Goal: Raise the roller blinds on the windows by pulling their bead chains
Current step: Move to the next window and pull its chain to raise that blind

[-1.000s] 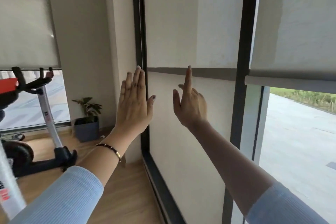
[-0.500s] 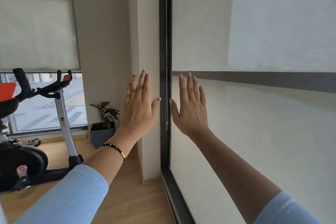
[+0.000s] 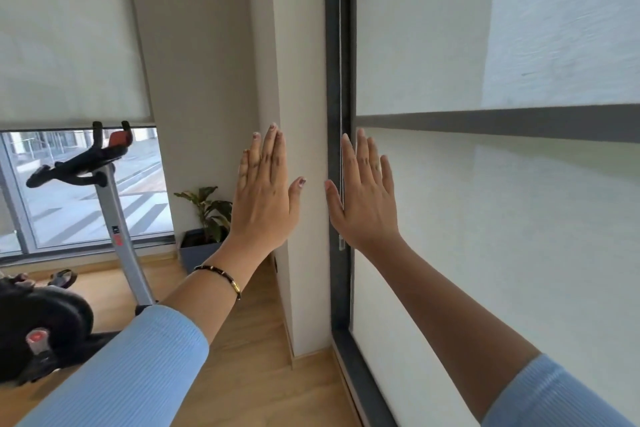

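A pale roller blind (image 3: 485, 218) covers the window on my right down to the floor. Its thin bead chain (image 3: 340, 62) hangs along the dark window frame (image 3: 332, 80) and ends near a small clip beside my right wrist. My right hand (image 3: 365, 198) is raised flat with fingers apart, just in front of the chain and holding nothing. My left hand (image 3: 266, 191) is also raised flat and empty, in front of the white wall pillar (image 3: 298, 80). A second roller blind (image 3: 69, 38) at the far left is half raised.
An exercise bike (image 3: 104, 191) stands at the left on the wooden floor (image 3: 256, 357). A potted plant (image 3: 207, 215) sits in the corner by the pillar. A dark crossbar shows through the right blind at hand height.
The view has swung right and closer to the frame. My right hand went from pointing with one finger to a flat spread palm beside the chain. My left hand stays raised.
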